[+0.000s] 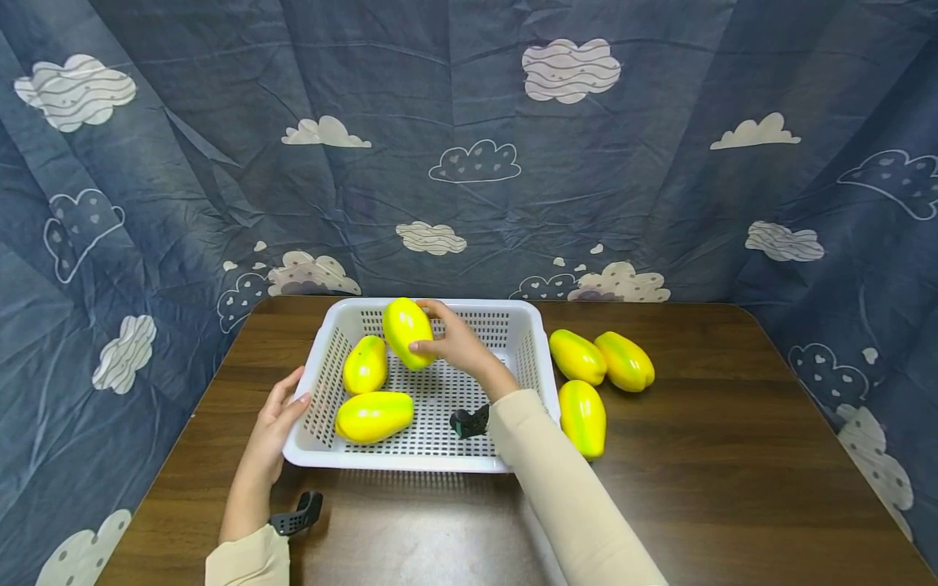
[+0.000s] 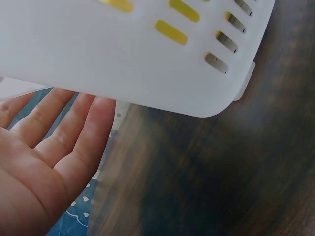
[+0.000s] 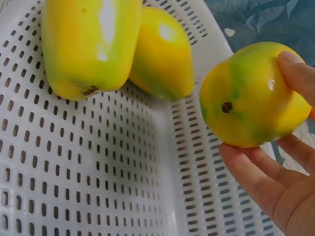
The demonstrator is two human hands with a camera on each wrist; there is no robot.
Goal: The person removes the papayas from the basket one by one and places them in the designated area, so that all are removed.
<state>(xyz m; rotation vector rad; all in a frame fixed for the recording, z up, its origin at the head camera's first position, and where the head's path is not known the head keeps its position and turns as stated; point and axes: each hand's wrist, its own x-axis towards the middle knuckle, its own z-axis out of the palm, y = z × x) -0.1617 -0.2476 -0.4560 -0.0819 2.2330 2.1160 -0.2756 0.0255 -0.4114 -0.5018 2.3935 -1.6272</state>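
Note:
A white perforated basket [image 1: 432, 464] stands on the table with two yellow papayas inside, one papaya [image 1: 365, 365] toward the back left and another papaya [image 1: 374, 417] in front of it. Above the basket's back part, my right hand [image 1: 460, 346] grips a third papaya [image 1: 407, 332] between thumb and fingers. In the right wrist view this held papaya [image 3: 251, 96] shows green streaks and a dark stem scar. My left hand [image 1: 274, 423] rests against the basket's left side, its fingers [image 2: 96, 123] fairly straight along the outer wall in the left wrist view; some fingertips are hidden there.
Right of the basket, three more papayas lie on the brown wooden table [image 1: 733, 456]: a papaya [image 1: 577, 356], a papaya [image 1: 625, 361] and a nearer papaya [image 1: 583, 419]. A blue cloud-patterned curtain [image 1: 484, 195] hangs behind the table and along its sides.

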